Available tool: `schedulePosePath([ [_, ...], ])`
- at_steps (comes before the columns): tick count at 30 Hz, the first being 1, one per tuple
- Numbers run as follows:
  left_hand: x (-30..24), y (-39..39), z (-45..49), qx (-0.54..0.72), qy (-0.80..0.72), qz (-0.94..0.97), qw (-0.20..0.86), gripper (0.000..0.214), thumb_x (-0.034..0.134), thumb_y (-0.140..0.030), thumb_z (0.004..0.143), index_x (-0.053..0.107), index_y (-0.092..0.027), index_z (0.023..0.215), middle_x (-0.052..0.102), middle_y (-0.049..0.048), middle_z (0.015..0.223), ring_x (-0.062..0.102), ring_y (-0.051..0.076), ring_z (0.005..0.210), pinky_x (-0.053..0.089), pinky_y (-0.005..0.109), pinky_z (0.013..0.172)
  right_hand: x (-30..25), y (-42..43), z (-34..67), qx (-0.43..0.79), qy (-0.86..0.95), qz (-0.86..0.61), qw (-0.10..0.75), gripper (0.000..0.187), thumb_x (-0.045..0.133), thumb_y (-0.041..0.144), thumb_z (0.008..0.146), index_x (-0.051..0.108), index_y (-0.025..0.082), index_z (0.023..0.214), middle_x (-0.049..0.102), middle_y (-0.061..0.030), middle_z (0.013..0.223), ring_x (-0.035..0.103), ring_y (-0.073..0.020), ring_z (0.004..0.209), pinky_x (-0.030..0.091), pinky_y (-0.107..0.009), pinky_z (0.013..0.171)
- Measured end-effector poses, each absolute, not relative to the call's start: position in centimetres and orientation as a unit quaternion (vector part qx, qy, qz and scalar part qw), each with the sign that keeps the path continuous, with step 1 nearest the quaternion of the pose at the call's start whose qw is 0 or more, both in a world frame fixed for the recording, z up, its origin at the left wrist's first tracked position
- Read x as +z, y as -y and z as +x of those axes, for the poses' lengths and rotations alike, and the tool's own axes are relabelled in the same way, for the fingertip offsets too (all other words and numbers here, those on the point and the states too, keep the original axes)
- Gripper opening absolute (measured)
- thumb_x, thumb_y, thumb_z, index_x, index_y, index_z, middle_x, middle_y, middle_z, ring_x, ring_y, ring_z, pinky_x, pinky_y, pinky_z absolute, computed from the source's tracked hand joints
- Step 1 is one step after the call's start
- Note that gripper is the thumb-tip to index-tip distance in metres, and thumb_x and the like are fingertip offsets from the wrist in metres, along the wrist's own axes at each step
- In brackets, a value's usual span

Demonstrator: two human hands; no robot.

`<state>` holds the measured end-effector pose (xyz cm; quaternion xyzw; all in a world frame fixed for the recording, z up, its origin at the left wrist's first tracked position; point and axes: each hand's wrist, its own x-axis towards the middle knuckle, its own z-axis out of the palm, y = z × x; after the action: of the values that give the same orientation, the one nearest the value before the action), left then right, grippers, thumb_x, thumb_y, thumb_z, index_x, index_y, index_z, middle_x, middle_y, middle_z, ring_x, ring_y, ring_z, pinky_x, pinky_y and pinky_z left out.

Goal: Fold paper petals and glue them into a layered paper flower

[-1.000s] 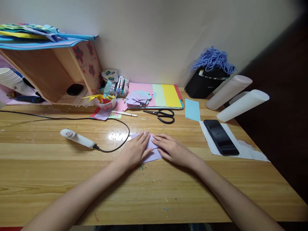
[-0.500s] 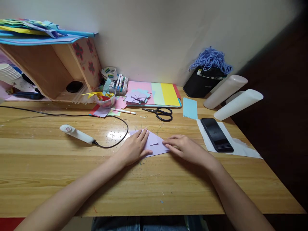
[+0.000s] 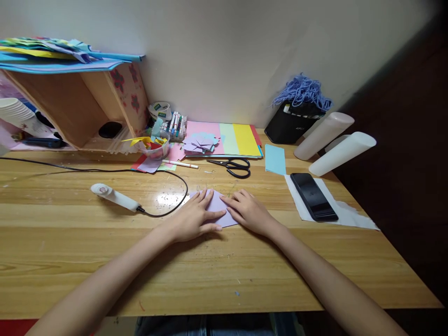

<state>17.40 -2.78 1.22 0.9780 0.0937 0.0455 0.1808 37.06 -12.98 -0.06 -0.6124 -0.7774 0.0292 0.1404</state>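
A folded sheet of purple paper (image 3: 217, 203) lies on the wooden table (image 3: 196, 275), partly covered by both hands. My left hand (image 3: 196, 214) rests flat on its left part with the fingers spread. From the right, my right hand (image 3: 247, 211) lies over the other part, its fingers stretched across the paper and the fingertips touching it near the middle. Black-handled scissors (image 3: 233, 167) lie just beyond the paper. To the left is a white handheld tool (image 3: 115, 198) with a black cord.
Behind are coloured paper sheets (image 3: 241, 140), purple scraps (image 3: 200, 143), a plastic tub (image 3: 154, 150) and a marker (image 3: 180, 164). At right lie a phone (image 3: 314, 197), blue paper (image 3: 275, 158), white rolls (image 3: 343, 153) and a black holder (image 3: 292, 123). A cardboard box (image 3: 131, 100) stands left.
My right hand has moved left over the paper from its right corner. The small flap seen earlier between the hands no longer shows. My left fingers have spread wider.
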Motion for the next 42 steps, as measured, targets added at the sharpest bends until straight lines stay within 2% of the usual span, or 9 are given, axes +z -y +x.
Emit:
schedulePosePath([
  [3,0.9,2.4,17.6,0.115,-0.191,0.958,0.183,0.035,0.033,-0.039,0.088,0.063,-0.026,0.101,0.052,0.0076,0.123,0.046,0.023,0.113,0.033,0.041,0.095,-0.2,12.6,36.7,0.038,0.772,-0.617,0.149,0.037,0.040,0.027,0.088,0.047,0.022,0.124,0.058,-0.0081,0.089,0.047,-0.0209,0.083,0.042,-0.036,0.075],
  [5,0.7,2.0,17.6,0.160,-0.289,0.930,0.161,0.032,0.035,-0.038,0.088,0.062,-0.021,0.097,0.059,0.0081,0.107,0.053,0.021,0.099,0.039,0.039,0.086,-0.2,12.5,36.6,0.048,0.766,-0.622,0.156,0.037,0.040,0.028,0.088,0.047,0.023,0.124,0.059,-0.0077,0.092,0.047,-0.0206,0.083,0.042,-0.036,0.075],
  [9,0.2,1.1,17.4,0.171,-0.379,0.903,0.107,0.040,0.055,-0.049,0.074,0.055,-0.017,0.099,0.058,0.0095,0.094,0.053,0.025,0.089,0.040,0.039,0.076,-0.1,12.6,36.6,0.056,0.759,-0.629,0.158,0.037,0.041,0.028,0.087,0.047,0.022,0.124,0.060,-0.0076,0.090,0.047,-0.0210,0.083,0.043,-0.037,0.075],
  [11,0.1,0.9,17.3,0.167,-0.375,0.903,0.127,0.042,0.059,-0.049,0.070,0.053,-0.017,0.096,0.058,0.0086,0.093,0.053,0.025,0.087,0.040,0.037,0.073,-0.1,12.7,36.6,0.059,0.762,-0.626,0.156,0.037,0.040,0.028,0.087,0.047,0.022,0.124,0.059,-0.0077,0.089,0.046,-0.0211,0.082,0.043,-0.037,0.075],
  [17,0.2,1.0,17.5,0.173,-0.371,0.885,0.223,0.029,0.060,-0.042,0.071,0.052,-0.018,0.085,0.059,0.0038,0.083,0.055,0.020,0.078,0.041,0.032,0.066,0.0,12.6,36.7,0.066,0.763,-0.620,0.172,0.039,0.042,0.027,0.087,0.046,0.022,0.125,0.060,-0.0075,0.086,0.047,-0.0212,0.081,0.045,-0.036,0.072],
  [21,0.2,2.0,17.8,0.195,-0.335,0.893,0.230,0.019,0.054,-0.029,0.077,0.054,-0.019,0.093,0.060,0.0042,0.088,0.055,0.019,0.082,0.044,0.032,0.071,0.0,12.6,36.7,0.067,0.765,-0.616,0.173,0.041,0.042,0.027,0.087,0.044,0.024,0.127,0.060,-0.0070,0.087,0.047,-0.0209,0.081,0.045,-0.036,0.072],
  [28,-0.8,3.6,18.5,0.190,-0.254,0.938,0.141,0.042,0.041,-0.008,0.079,0.044,-0.013,0.121,0.052,0.0118,0.119,0.048,0.022,0.107,0.041,0.037,0.091,-0.2,12.5,36.5,0.058,0.767,-0.621,0.149,0.043,0.041,0.027,0.087,0.040,0.025,0.129,0.055,-0.0069,0.083,0.045,-0.0214,0.080,0.044,-0.035,0.071],
  [36,-0.7,4.2,18.8,0.106,-0.208,0.971,0.045,0.042,0.036,-0.008,0.083,0.037,-0.004,0.125,0.046,0.0193,0.126,0.045,0.024,0.113,0.038,0.038,0.093,-0.2,12.5,36.4,0.052,0.762,-0.629,0.146,0.044,0.041,0.026,0.086,0.039,0.026,0.130,0.054,-0.0067,0.084,0.045,-0.0211,0.080,0.043,-0.034,0.069],
  [42,-0.8,4.3,18.9,0.075,-0.197,0.977,-0.003,0.041,0.035,-0.007,0.084,0.038,-0.001,0.124,0.044,0.0198,0.128,0.044,0.025,0.115,0.039,0.037,0.093,-0.4,12.5,36.3,0.051,0.759,-0.632,0.144,0.044,0.042,0.026,0.086,0.041,0.026,0.129,0.053,-0.0067,0.084,0.045,-0.0206,0.080,0.042,-0.033,0.069],
])
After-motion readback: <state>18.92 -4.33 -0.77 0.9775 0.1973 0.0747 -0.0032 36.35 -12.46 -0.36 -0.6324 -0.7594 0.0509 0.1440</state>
